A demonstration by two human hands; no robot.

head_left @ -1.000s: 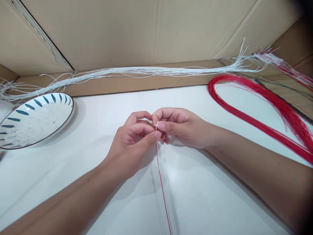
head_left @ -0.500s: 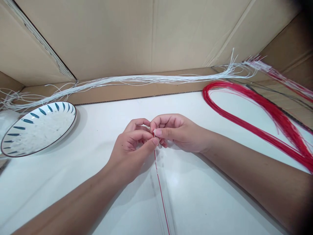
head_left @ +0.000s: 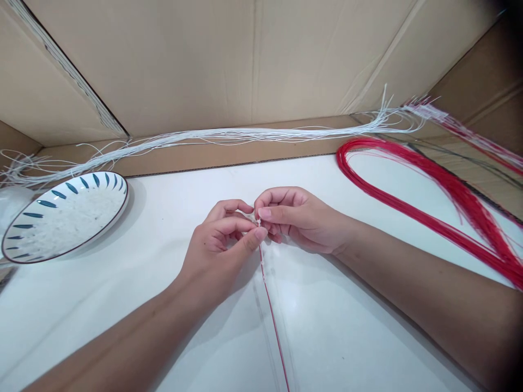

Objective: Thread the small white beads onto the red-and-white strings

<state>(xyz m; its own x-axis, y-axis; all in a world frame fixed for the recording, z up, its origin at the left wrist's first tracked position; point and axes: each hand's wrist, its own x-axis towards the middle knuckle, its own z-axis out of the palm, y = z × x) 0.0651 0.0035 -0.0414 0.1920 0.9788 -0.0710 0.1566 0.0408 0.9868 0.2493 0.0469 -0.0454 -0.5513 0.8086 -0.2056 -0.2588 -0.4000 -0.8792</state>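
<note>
My left hand pinches a thin red cord between thumb and index finger, near the cord's upper end. From there the cord runs down and slightly right to the bottom edge of the view. Small whitish bits show on it just below my left thumb. Right beside it, my right hand has thumb and index finger closed at a tiny white piece at the top of the cord. What exactly this piece is, I cannot make out. Both hands are close together above the white table.
On the left a white plate with dark leaf marks holds small whitish, translucent bits. A bundle of white cords lies along the cardboard wall at the back. A looped bundle of red cords lies at the right.
The cord has slid up a little through my left fingers, its whitish bits now nearer the thumb. My right fingertips have shifted slightly up and right.
</note>
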